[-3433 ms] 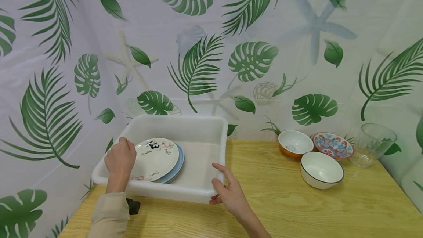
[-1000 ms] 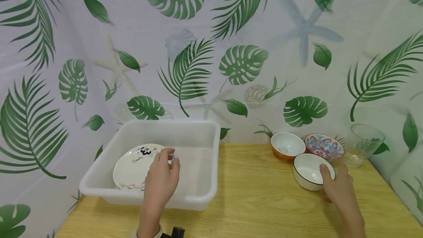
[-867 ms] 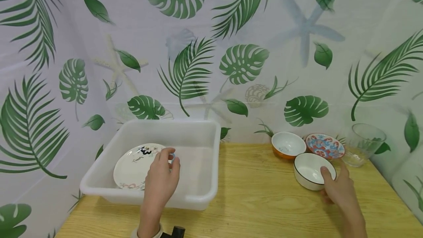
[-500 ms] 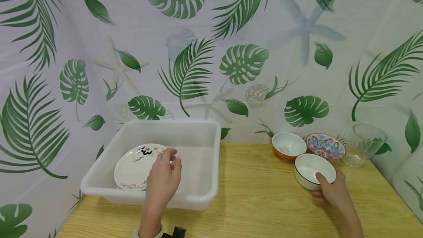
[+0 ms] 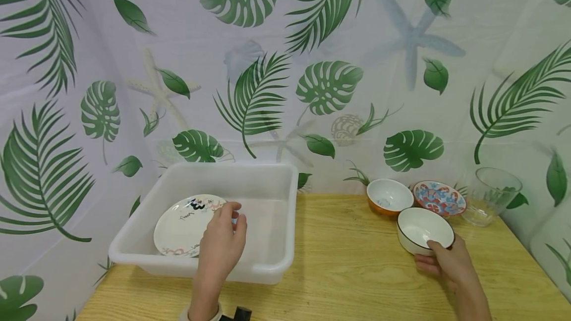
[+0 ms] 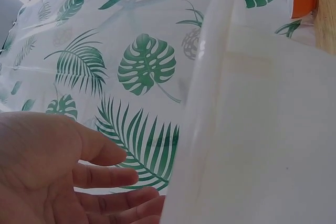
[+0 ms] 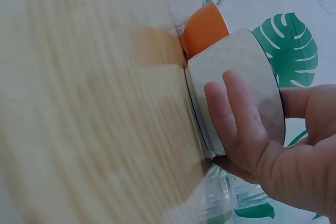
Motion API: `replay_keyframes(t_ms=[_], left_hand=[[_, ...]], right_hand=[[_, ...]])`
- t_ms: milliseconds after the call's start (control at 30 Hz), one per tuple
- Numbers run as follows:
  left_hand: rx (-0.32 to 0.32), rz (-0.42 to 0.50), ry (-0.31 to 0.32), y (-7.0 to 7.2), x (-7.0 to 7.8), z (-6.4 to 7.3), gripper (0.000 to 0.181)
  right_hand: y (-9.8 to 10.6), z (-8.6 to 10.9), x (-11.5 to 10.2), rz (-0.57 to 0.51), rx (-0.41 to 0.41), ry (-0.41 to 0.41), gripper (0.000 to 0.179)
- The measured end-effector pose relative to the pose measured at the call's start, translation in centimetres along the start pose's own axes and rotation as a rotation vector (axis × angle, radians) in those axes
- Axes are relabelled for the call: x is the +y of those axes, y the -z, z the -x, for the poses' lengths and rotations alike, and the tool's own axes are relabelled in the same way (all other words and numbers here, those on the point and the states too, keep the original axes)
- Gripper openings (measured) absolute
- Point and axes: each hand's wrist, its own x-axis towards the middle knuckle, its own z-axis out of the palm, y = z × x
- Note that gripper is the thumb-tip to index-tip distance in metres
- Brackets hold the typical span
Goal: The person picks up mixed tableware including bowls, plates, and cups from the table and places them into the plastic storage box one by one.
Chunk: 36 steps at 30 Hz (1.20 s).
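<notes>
A: Head view: step in hand?
B: Apparently grasping: the right hand pinched the white bowl at the tabletop. A lift called for clearing the orange bowl behind.
A: Left wrist?
B: The left hand hung empty, fingers loosely spread, near the tub.
A: Right wrist?
B: Fingers braced the white bowl's outside; tabletop contact was unclear.

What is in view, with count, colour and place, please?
Table: 1, yellowish, underneath
Backdrop: 1, white and green, behind
Tub: 1, white, table's left
Plate: 1, white, inside tub
Partly hidden piece: 1, blue, inside tub
Far bowl: 1, orange outside, white inside, right side
Patterned dish: 1, multicoloured, beside far bowl
Glass: 1, clear, far right
Near bowl: 1, white, before patterned dish
Small item: 1, black, by left wrist
Left hand: 1, bare, by tub
Right hand: 1, bare, gripping near bowl
</notes>
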Motion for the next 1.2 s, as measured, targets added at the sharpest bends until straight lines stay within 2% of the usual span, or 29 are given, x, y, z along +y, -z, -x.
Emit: replay_keyframes(t_ms=[600, 867, 1200], left_hand=[[-0.018, 0.008, 0.007, -0.32, 0.28, -0.14, 0.028], [-0.028, 0.009, 0.004, -0.40, 0.33, -0.10, 0.027], [-0.011, 0.000, -0.010, -0.34, 0.41, 0.01, 0.025]], right_hand=[[-0.02, -0.35, -0.05, -0.060, 0.025, 0.006, 0.079], [-0.37, -0.37, 0.08, -0.078, 0.066, 0.002, 0.079], [-0.19, -0.43, -0.08, -0.097, 0.086, -0.007, 0.077]])
